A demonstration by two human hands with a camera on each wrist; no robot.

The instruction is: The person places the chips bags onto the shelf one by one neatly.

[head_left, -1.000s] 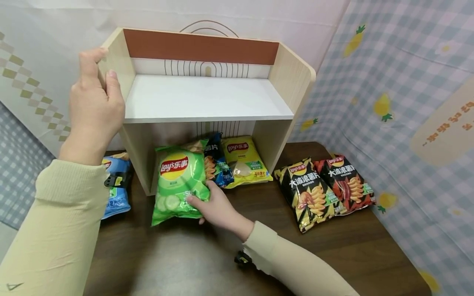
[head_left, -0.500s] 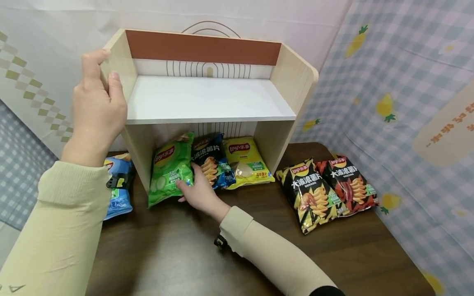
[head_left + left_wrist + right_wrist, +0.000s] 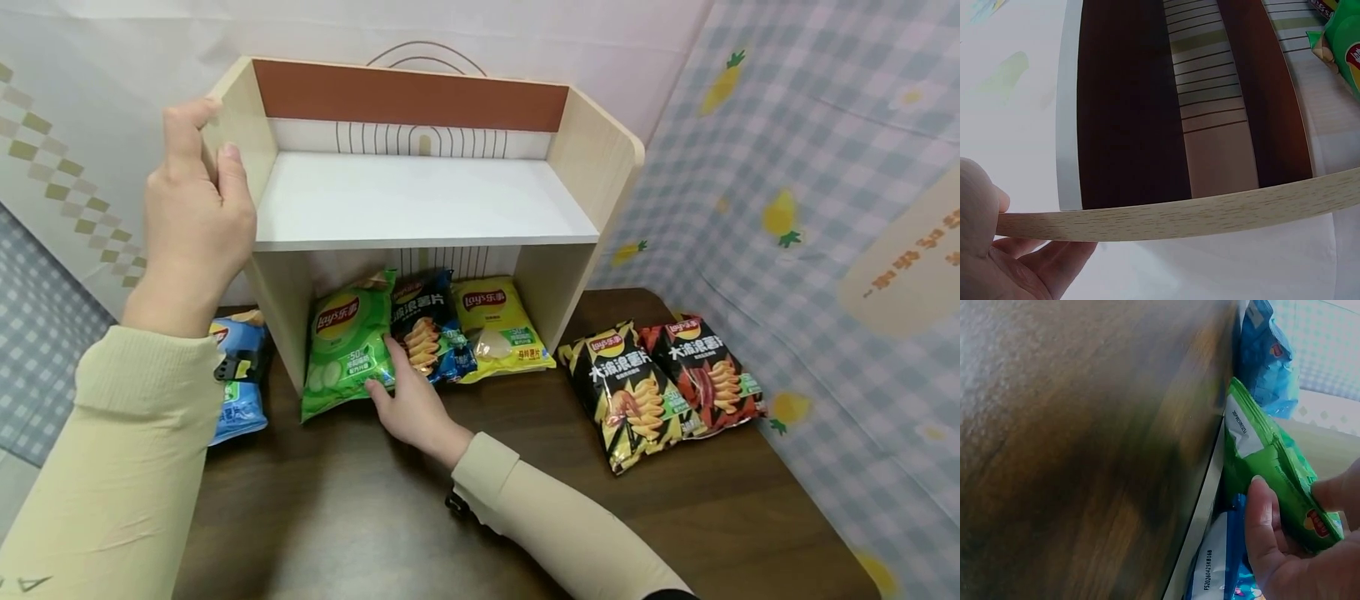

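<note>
A wooden two-tier desktop shelf [image 3: 427,200] stands against the backdrop. My left hand [image 3: 198,208] grips the upper edge of its left side panel [image 3: 1166,219], thumb on one face and fingers on the other. In the lower compartment, a green Lay's chip bag [image 3: 343,333] leans at the left, beside the left panel. My right hand [image 3: 412,408] is at the bag's lower right edge. In the right wrist view, the green chip bag [image 3: 1272,481] lies between the thumb and fingers. To its right are a dark blue chip bag [image 3: 427,329] and a yellow chip bag [image 3: 502,329].
A light blue chip bag [image 3: 240,400] lies outside the shelf at the left, partly behind my left forearm. Right of the shelf, a black-and-gold chip bag [image 3: 630,396] and a red-and-black one [image 3: 705,375] lie side by side on the dark wooden table [image 3: 360,517].
My right hand has moved the green chip bag back and left into the lower compartment, then shifted slightly toward the bag's right edge. The left hand stays on the shelf panel.
</note>
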